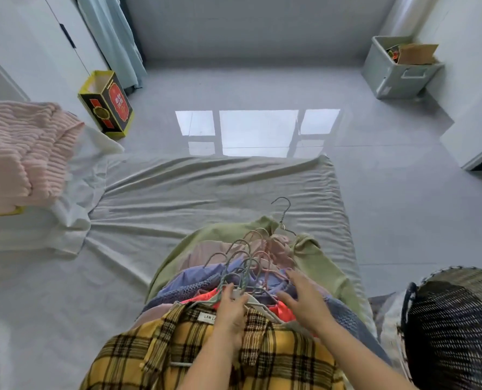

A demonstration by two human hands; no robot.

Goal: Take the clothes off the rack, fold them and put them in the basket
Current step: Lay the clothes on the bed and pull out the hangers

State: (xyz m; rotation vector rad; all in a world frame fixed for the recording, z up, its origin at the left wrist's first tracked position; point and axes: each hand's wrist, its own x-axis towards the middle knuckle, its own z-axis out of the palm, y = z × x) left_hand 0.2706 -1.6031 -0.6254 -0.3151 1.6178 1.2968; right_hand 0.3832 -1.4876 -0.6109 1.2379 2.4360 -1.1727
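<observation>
1. A dark woven basket [456, 327] stands at the lower right, just beside the bed; its inside is too dark to tell what it holds.
2. A grey plastic bin [397, 70] sits in the far right corner of the floor, with a brown cardboard piece [417, 53] and some small colourful items inside.
3. A black, red and yellow gift bag [106, 104] stands open on the floor near the left wall, beside a pale blue curtain [110, 38]; its contents cannot be seen.
4. The clothes lie in a stack on the bed [178, 198], on its wrinkled light grey sheet, hangers [248, 263] bunched together on top. A yellow plaid shirt [206, 353] is nearest the camera, then a red-orange piece [286, 309], blue knit garments [194, 282], a mauve one [206, 256] and a green sweatshirt [312, 254] at the bottom.
5. The left hand [230, 313] grips the neck of the white hanger at the plaid shirt's collar, fingers curled round it.
6. The right hand [304, 299] rests on the pile just right of the hanger hooks, fingers spread and relaxed, gripping nothing.
7. A pink ribbed knit [23, 153] lies on the left part of the bed, well apart from the stack.
8. The floor [402, 192] is glossy grey tile reflecting a window; white cupboards line the walls.
</observation>
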